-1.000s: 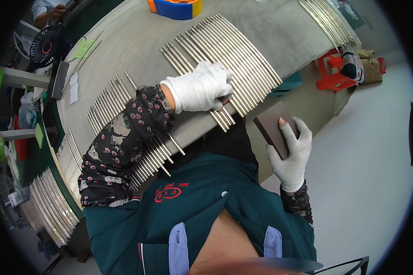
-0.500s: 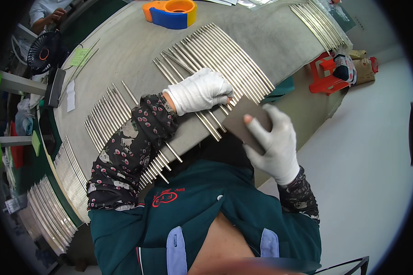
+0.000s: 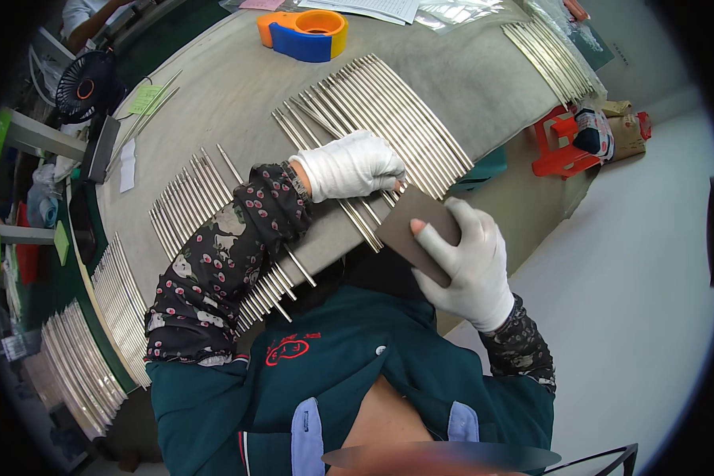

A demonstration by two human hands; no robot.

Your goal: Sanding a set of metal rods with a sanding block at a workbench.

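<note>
My left hand (image 3: 349,165), in a white glove with bare fingertips, is closed over slim silvery metal rods at the table's near edge. Its fingers pinch a rod end, mostly hidden beneath the glove. In my gloved right hand (image 3: 477,270) is a flat grey-brown block (image 3: 414,228), perhaps a sanding block, with fingers and thumb gripping it. The block's upper corner lies against or just beside the left fingertips, covering the rod's end. A wide row of metal rods (image 3: 397,103) lies side by side beyond the hands. Another group of rods (image 3: 190,202) passes under my left forearm.
An orange, blue and yellow tape dispenser (image 3: 305,38) stands at the back. Further rods (image 3: 547,63) lie far right, above a red stool (image 3: 559,147). Bundled rods (image 3: 79,369) are at the left, with a small black fan (image 3: 85,87) beyond. Another person's arm shows far left.
The view has shifted slightly, so the table sits lower in the picture. My right hand and the block have moved a little left and nearer me; my left hand keeps its place on the rods.
</note>
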